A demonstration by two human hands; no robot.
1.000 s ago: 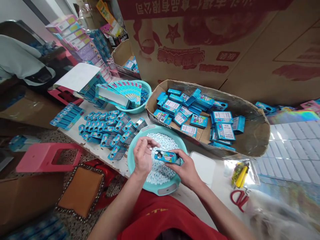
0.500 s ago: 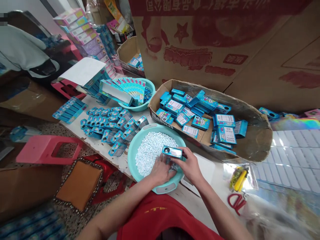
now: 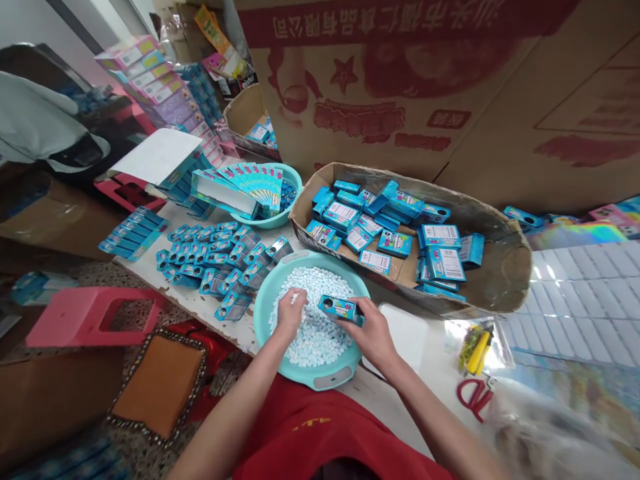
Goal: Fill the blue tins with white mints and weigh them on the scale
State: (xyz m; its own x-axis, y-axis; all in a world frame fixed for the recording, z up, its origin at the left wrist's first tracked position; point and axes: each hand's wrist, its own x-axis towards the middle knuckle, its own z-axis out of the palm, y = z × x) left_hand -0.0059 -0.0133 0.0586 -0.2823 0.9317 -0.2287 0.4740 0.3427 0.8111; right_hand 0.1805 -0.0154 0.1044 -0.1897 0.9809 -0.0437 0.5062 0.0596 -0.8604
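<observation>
clerk: item one, the box in work?

checker: one small blue box point(image 3: 337, 308), over the right side of a pale green basin point(image 3: 259, 327), clear of the white pellets point(image 3: 313, 352) below. round dark opening toward one end.

clerk: hands?

checker: right hand point(image 3: 374, 331): closed, gripping that box between thumb and fingers. left hand point(image 3: 291, 313): fingers bent in, over the pellets, just beside the box and apart from it. whether it holds any pellets, cannot tell.

clerk: how far along?

checker: by my reading, this box is midway; its inside is hidden, so its fill cannot be confirmed.

clerk: done stock?

checker: uncertain. one lot of small boxes point(image 3: 215, 257), in rough rows on the white table point(image 3: 239, 335), left of the basin. one lot of loose boxes point(image 3: 395, 241), heaped in a cut-down carton point(image 3: 505, 287) beyond it. which lot is finished, the view does not settle.

clerk: left over?

checker: pellets, ample, across the basin floor. i judge much remains.
</observation>
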